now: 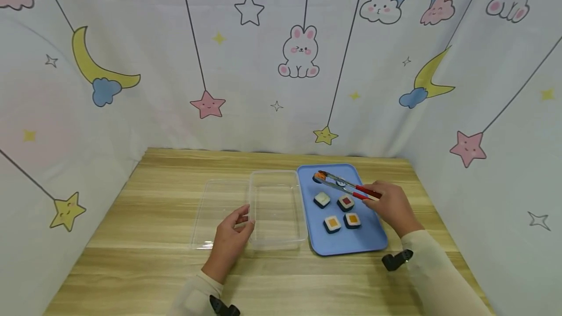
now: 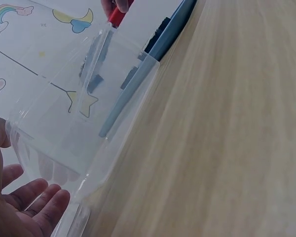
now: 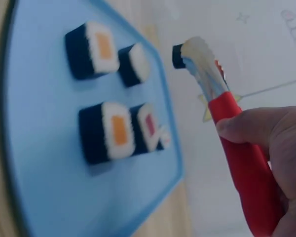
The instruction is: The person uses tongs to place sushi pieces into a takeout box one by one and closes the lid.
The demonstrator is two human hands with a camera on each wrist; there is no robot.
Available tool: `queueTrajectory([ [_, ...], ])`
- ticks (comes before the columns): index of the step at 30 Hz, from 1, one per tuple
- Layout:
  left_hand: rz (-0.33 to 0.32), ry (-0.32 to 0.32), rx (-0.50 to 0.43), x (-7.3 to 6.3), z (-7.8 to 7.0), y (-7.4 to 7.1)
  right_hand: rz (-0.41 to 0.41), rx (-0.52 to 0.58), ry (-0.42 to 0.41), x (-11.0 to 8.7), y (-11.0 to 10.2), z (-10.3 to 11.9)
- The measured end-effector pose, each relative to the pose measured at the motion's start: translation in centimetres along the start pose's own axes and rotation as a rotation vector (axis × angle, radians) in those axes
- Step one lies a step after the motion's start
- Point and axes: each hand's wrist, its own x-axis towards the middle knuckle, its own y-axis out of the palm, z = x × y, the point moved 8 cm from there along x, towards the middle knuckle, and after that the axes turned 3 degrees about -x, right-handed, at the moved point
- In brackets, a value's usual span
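Observation:
My right hand (image 1: 392,206) holds red-handled tongs (image 3: 241,163) out over the blue tray (image 1: 377,240). Between the tong tips is a sushi roll with an orange topping (image 1: 319,177); the right wrist view shows its dark side (image 3: 177,57) apart from the other rolls. On the tray sit several sushi rolls, among them one with a red centre (image 1: 345,203), a pale one (image 1: 322,200) and an orange-centred one (image 1: 332,224). Beside the left wall of a clear plastic box (image 1: 276,245) is my left hand (image 1: 232,235), fingers loosely spread, one fingertip at the rim (image 2: 9,131).
A flat clear lid (image 1: 206,213) lies on the wooden table (image 1: 145,218), left of the box. The box stands right against the tray's left side. A printed curtain (image 1: 254,126) closes off the back and both sides.

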Motion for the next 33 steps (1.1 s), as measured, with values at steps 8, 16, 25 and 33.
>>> queueTrajectory([
  [8,0.004,0.028,-0.054,0.0,0.1,0.2,-0.014,0.089,-0.094,1.3,-1.6,5.4],
  [16,-0.007,0.048,-0.08,0.1,0.2,0.0,0.09,0.027,-0.237,2.1,1.9,11.1],
  [25,-0.007,0.055,-0.078,0.2,0.4,0.2,0.169,0.016,-0.224,3.5,5.7,12.7],
  [33,-0.013,0.054,-0.09,0.2,0.3,0.1,0.212,-0.045,-0.188,4.5,6.9,13.7],
])
